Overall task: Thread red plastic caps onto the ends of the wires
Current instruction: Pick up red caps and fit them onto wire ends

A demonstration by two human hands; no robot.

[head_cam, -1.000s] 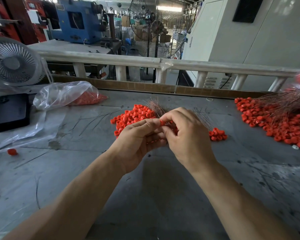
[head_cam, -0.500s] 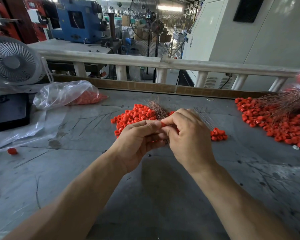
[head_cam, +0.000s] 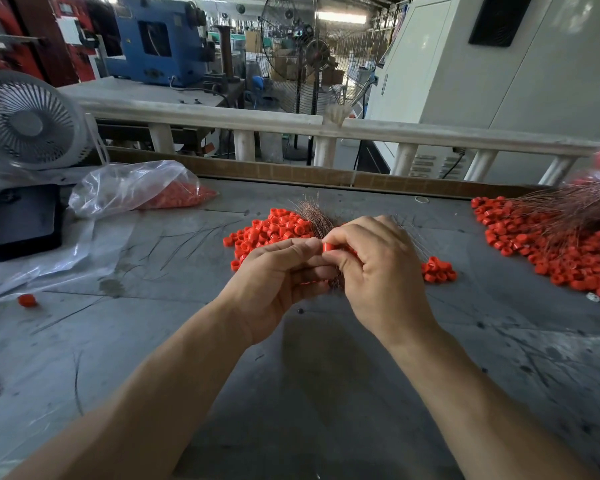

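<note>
Above the grey workbench (head_cam: pixel 291 393), the right hand (head_cam: pixel 378 271) pinches a red cap (head_cam: pixel 327 247); the left hand (head_cam: pixel 274 278) grips the copper wire bundle (head_cam: pixel 317 221). No writing is legible.

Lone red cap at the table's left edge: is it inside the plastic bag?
No, the lone red cap lies bare on the table, outside and nearer than the plastic bag.
</note>
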